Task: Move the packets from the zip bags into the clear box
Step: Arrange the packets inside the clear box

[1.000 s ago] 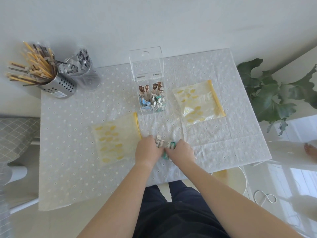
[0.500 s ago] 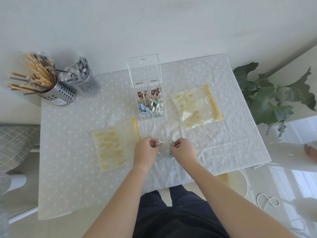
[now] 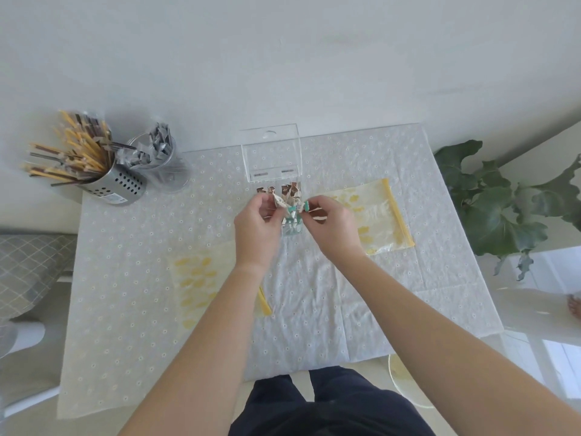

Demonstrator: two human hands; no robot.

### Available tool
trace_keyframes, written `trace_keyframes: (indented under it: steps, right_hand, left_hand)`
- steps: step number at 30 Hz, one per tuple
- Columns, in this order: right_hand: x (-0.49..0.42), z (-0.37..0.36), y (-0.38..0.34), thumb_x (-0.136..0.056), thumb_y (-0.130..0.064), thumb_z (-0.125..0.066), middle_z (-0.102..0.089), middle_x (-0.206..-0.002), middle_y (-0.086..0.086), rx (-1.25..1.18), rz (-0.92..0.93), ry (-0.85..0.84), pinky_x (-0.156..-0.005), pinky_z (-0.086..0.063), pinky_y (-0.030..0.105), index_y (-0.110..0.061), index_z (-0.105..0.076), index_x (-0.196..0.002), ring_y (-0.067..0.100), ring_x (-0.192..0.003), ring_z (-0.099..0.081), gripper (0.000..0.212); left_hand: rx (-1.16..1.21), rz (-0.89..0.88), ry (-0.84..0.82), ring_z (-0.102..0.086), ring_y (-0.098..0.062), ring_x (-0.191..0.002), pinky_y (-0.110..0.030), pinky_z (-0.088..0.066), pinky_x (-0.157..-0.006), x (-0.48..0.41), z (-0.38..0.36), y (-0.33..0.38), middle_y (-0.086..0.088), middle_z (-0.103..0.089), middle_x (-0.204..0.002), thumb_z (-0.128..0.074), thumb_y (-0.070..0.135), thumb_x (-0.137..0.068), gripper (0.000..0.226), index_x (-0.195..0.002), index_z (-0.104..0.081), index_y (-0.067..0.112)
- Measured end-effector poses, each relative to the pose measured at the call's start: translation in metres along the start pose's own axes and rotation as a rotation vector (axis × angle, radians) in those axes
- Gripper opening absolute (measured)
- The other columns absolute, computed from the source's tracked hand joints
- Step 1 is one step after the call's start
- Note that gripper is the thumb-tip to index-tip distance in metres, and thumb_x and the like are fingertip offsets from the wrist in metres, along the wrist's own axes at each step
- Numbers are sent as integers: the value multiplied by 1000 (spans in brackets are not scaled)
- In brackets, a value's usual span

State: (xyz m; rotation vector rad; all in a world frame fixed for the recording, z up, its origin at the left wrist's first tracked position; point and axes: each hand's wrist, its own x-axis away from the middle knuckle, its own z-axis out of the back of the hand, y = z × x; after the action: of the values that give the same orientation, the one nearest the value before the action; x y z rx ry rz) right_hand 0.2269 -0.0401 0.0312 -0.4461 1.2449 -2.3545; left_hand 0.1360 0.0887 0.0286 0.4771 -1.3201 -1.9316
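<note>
The clear box (image 3: 271, 158) stands at the table's far middle with its lid tipped up; brown and teal packets (image 3: 290, 190) stand inside it. My left hand (image 3: 256, 229) is over the box's left half, pinching a pale packet (image 3: 278, 200). Over the right half, my right hand (image 3: 331, 226) pinches a teal packet (image 3: 304, 206). One yellow-patterned zip bag (image 3: 374, 215) lies flat to the right of the box. The other zip bag (image 3: 201, 278) lies to the near left, partly under my left forearm.
A perforated metal holder (image 3: 116, 184) full of sticks and a clear jar (image 3: 163, 165) of grey sachets stand at the far left corner. A leafy plant (image 3: 500, 209) sits beyond the table's right edge. A white dotted cloth (image 3: 132, 262) covers the table.
Both hands have lifted from the cloth near the table's front and moved away from me to above the clear box, each carrying a packet.
</note>
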Motion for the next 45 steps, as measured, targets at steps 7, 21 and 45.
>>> trace_keyframes:
  steps: [7, 21, 45]
  right_hand:
    - [-17, -5, 5, -91, -7, -70, -75, -97, -2, 86, 136, -106, -79, -58, 15, -12, -76, -106, 9, -87, -71, 16]
    - [-36, -10, -10, -101, -28, -55, -65, -79, 0, 834, 172, -288, -53, -40, 28, -26, -67, -111, 27, -67, -60, 15]
    - [-60, -16, -19, -97, -36, -61, -71, -89, -1, 949, 90, -371, -55, -52, 27, -32, -77, -100, 25, -72, -68, 16]
  left_hand:
    - [-73, -23, -53, -70, 8, -85, -8, -54, -76, -16, 1, -9, 19, -74, -95, -71, 1, -95, 26, -107, -73, 23]
    - [-54, -41, -35, -73, 0, -87, -11, -56, -75, -15, 13, -10, 13, -77, -96, -67, -5, -95, 28, -105, -76, 20]
    - [-79, -44, -85, -73, 1, -86, -14, -57, -74, -14, 18, -8, 13, -77, -97, -67, -5, -94, 32, -104, -77, 24]
